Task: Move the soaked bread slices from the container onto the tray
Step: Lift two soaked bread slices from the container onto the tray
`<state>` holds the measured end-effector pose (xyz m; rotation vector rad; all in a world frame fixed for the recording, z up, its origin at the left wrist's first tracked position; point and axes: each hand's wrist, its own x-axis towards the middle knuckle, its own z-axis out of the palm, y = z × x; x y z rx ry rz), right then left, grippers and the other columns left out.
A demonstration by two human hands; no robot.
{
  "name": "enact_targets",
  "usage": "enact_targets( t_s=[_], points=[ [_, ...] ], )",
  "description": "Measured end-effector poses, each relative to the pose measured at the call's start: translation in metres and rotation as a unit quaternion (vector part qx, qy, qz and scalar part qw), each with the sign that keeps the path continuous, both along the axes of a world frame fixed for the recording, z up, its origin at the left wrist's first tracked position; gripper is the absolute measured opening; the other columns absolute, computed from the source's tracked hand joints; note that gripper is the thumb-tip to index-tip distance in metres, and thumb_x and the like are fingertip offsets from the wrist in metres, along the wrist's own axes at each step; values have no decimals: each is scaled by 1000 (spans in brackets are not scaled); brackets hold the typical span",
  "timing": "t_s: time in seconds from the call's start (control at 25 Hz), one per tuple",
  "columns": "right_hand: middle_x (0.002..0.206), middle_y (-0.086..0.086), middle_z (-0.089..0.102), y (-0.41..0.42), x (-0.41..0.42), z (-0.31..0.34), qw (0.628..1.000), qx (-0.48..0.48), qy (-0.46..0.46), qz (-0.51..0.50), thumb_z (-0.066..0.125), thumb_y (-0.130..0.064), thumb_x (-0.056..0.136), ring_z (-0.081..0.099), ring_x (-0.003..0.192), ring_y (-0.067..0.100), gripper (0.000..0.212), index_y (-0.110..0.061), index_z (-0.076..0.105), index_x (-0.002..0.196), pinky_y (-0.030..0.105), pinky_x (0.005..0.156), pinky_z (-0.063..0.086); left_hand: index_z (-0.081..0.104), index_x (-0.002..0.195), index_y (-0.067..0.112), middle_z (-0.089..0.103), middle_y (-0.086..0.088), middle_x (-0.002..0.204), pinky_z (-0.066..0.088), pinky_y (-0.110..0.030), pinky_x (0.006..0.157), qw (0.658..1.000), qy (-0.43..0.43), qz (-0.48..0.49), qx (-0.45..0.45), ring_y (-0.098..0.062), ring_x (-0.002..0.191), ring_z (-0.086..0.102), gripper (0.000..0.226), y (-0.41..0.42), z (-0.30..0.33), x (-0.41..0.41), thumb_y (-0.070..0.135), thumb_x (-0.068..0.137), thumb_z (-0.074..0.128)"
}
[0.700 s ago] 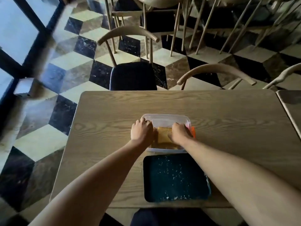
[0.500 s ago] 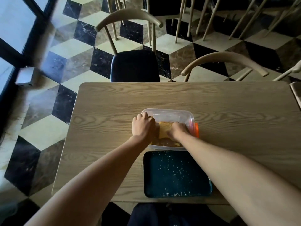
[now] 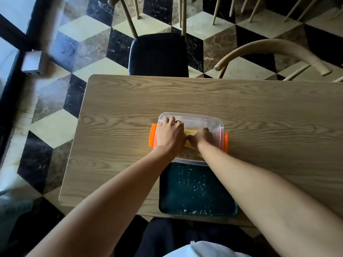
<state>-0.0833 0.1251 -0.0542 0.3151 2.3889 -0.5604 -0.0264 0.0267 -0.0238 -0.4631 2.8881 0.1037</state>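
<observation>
1. Wooden worktop [image 3: 115,127] stands over a checkered floor [image 3: 89,47], with a dark-seated chair [image 3: 157,54] at its far side.
2. A clear container [image 3: 200,120] with orange clips sits in the middle, and a dark tray [image 3: 196,193] touches its near edge.
3. Both hands are inside the container: the left hand [image 3: 169,135] and right hand [image 3: 201,139] press on the yellow bread slices [image 3: 190,131], fingers curled around them.

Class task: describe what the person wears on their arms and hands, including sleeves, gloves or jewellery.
Both forearms are bare with no sleeves in view. The left hand and right hand wear no gloves; no rings, watch or bracelets are visible.
</observation>
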Motion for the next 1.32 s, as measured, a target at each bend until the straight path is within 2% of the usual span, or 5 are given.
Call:
enact_targets(
  t_s=[0.32, 0.64, 0.8, 1.04, 1.32],
  points=[
    [96, 14, 72, 0, 0, 13, 995, -96, 1, 11, 51, -22, 86, 67, 87, 29, 26, -6, 71, 91, 35, 80, 53, 53, 71, 14, 69, -16, 76, 28, -28, 44, 997, -22, 49, 62, -32, 53, 48, 13, 6, -1, -6, 11, 82, 59],
    [88, 5, 65, 7, 5, 35, 989, -137, 29, 37, 54, -19, 94, 56, 75, 19, 21, -3, 67, 99, 24, 57, 35, 37, 56, 19, 61, -17, 68, 28, -30, 49, 979, 56, 125, 149, -33, 58, 50, 38, -2, 15, 6, 18, 85, 60],
    [78, 2, 66, 31, 11, 71, 977, -139, 130, 94, 69, -26, 82, 59, 66, 21, 13, -14, 64, 79, 28, 51, 38, 63, 69, 16, 64, -3, 65, 34, -28, 47, 949, 127, 213, 194, -28, 60, 57, 31, -8, 44, 23, 41, 86, 59],
    [87, -1, 77, 107, 36, 106, 932, -335, 137, 10, 73, -33, 77, 73, 84, 23, 13, -26, 73, 88, 44, 76, 60, 77, 86, 22, 70, 5, 73, 52, -29, 65, 784, 207, 303, 501, -11, 66, 62, 18, -29, 79, 101, 28, 69, 74],
    [106, 4, 77, 179, 88, 89, 898, -439, 14, -37, 75, -23, 84, 72, 100, 20, 21, -21, 73, 105, 28, 80, 57, 77, 97, 12, 75, -11, 95, 59, -36, 74, 587, 102, 396, 699, -22, 90, 72, 14, -19, 41, 197, 16, 84, 74]
  ],
)
